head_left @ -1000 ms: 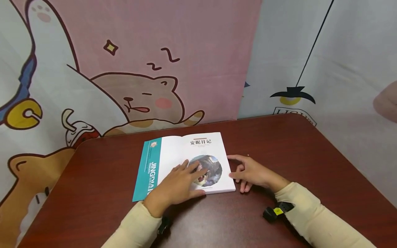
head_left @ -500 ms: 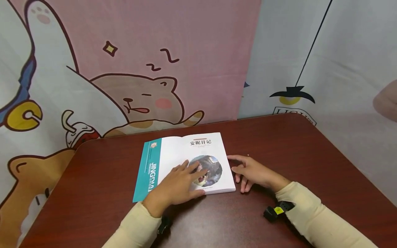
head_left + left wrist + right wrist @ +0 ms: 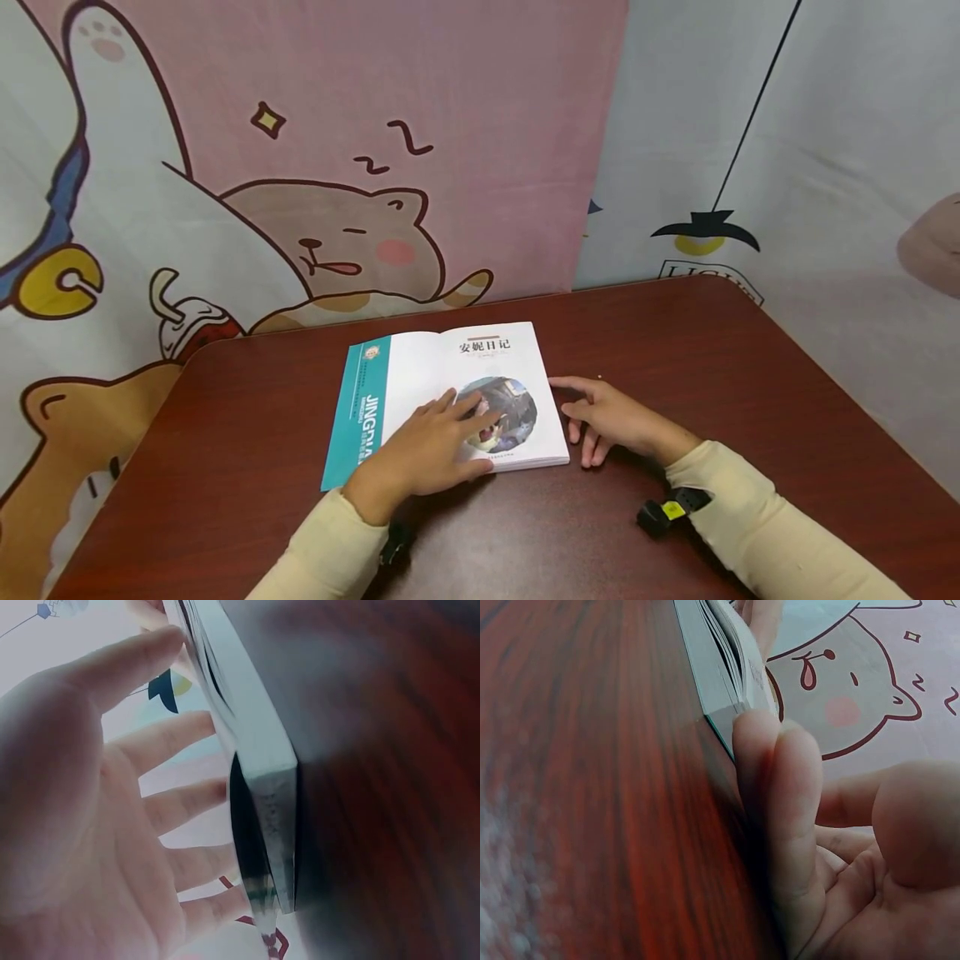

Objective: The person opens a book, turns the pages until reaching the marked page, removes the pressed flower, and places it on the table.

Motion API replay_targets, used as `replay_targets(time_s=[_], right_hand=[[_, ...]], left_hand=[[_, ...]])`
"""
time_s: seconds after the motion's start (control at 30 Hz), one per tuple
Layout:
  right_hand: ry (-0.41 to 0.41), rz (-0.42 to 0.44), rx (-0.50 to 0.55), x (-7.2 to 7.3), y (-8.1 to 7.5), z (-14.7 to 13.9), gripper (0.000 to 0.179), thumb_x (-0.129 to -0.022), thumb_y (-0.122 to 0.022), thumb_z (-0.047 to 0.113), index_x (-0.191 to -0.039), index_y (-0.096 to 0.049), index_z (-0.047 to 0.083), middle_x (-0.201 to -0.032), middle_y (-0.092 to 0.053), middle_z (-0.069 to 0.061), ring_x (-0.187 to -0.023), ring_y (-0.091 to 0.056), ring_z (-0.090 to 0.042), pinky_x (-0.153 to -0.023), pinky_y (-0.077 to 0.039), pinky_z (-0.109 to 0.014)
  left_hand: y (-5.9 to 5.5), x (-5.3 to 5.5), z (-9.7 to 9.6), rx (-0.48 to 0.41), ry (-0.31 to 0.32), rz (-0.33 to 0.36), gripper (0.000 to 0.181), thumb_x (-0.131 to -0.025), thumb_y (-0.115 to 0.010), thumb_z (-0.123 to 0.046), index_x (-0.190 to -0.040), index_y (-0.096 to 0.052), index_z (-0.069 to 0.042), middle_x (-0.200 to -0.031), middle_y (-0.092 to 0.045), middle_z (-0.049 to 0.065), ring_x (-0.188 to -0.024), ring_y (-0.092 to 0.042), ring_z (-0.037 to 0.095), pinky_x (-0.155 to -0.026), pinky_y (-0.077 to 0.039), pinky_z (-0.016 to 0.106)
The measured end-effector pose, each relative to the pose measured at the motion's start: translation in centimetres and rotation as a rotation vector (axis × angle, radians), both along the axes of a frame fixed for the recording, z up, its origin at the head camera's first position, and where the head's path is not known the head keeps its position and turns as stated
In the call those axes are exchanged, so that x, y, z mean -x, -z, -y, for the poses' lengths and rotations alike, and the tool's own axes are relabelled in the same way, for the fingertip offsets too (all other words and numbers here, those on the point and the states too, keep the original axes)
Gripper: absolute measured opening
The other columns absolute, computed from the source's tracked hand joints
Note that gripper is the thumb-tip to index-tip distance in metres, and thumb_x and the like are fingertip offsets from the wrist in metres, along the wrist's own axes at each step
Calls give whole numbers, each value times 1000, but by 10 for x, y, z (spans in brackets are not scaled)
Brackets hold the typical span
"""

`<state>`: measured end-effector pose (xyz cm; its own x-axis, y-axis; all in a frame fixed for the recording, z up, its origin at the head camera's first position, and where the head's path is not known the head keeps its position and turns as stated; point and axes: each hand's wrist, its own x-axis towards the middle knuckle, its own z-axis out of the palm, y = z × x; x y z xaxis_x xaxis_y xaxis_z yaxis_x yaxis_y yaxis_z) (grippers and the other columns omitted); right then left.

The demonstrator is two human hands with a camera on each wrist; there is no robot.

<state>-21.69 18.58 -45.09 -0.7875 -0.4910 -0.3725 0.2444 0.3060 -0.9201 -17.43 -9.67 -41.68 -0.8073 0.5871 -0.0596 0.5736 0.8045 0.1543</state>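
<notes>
An open paperback book (image 3: 491,360) lies on the table, showing a title page with a round picture. Its teal cover flap (image 3: 366,375) sticks out at the left. My left hand (image 3: 423,446) rests on the pages, fingers spread over the lower middle and part of the picture. At the book's right edge is my right hand (image 3: 611,417), its index finger stretched along the edge and its thumb a little apart from it. In the left wrist view, the page block (image 3: 259,742) shows edge-on past straight fingers. The right wrist view shows fingertips close by the book's corner (image 3: 724,712).
The book sits on a dark red-brown wooden table (image 3: 675,350). Behind it hangs a cloth (image 3: 510,150) printed with cartoon animals. A black strap device (image 3: 663,512) with a yellow label is worn on the right wrist.
My right thumb has drawn back from the book's right edge toward the index finger. The left hand and the book have stayed in place.
</notes>
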Motion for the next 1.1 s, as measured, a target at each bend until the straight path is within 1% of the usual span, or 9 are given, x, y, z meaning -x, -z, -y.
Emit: replay_targets(time_s=[0.13, 0.27, 0.5, 0.67, 0.8, 0.93, 1.0, 1.1], right_hand=[[-5, 3, 7, -1, 0, 0, 49, -98, -40, 16, -144, -26, 25, -71, -56, -14, -48, -63, -30, -46, -51, -45], [-13, 0, 15, -2, -1, -1, 50, -98, -40, 16, -144, -25, 24, -72, -56, -14, -48, -63, -29, -46, -51, -44], [-14, 2, 22, -3, -3, 0, 50, -98, -39, 15, -145, -24, 22, -71, -55, -15, -47, -63, -29, -45, -51, -43], [-14, 2, 16, -3, -2, 0, 52, -97, -42, 17, -145, -23, 22, -70, -55, -14, -47, -63, -28, -44, -51, -43], [-6, -19, -8, -2, 0, 0, 58, -93, -53, 23, -144, -25, 22, -70, -55, -13, -47, -63, -28, -44, -51, -44], [-15, -63, -32, -2, 1, 0, 68, -86, -64, 26, -143, -26, 21, -71, -56, -13, -46, -63, -26, -45, -51, -45], [-28, -85, -35, -2, 1, 0, 71, -84, -66, 24, -143, -25, 19, -71, -56, -14, -47, -63, -26, -45, -51, -44], [-47, -111, -35, -2, 1, 0, 73, -83, -67, 22, -143, -24, 17, -72, -57, -14, -47, -63, -26, -45, -51, -44]], left_hand=[[-1, 0, 1, -12, 6, -13, 59, -83, -54, -58, -136, -44, -35, -147, -36, 4, -134, -33, 39, -100, -35, 57], [-2, 0, 1, -32, 32, -53, 57, -82, -58, -56, -133, -49, -33, -143, -42, 4, -130, -39, 38, -98, -37, 55], [-5, 2, 2, -76, 116, -156, 48, -81, -64, -48, -124, -59, -27, -131, -55, 3, -121, -51, 23, -97, -41, 45], [-5, 2, 2, -104, 139, -186, 45, -80, -66, -45, -120, -62, -26, -127, -57, 1, -117, -54, 19, -94, -43, 43], [-5, 3, 2, -117, 146, -227, 44, -80, -66, -44, -121, -61, -26, -128, -56, -1, -118, -51, 17, -94, -43, 42], [-5, 4, 1, -131, 153, -275, 46, -81, -65, -42, -124, -59, -26, -130, -54, -2, -120, -49, 17, -93, -44, 43], [-7, 4, 0, -138, 152, -295, 51, -81, -66, -41, -129, -53, -26, -133, -52, -1, -122, -47, 17, -93, -43, 43], [-8, 4, -1, -140, 149, -335, 66, -81, -66, -40, -140, -39, -27, -139, -45, -1, -128, -42, 18, -96, -42, 44]])
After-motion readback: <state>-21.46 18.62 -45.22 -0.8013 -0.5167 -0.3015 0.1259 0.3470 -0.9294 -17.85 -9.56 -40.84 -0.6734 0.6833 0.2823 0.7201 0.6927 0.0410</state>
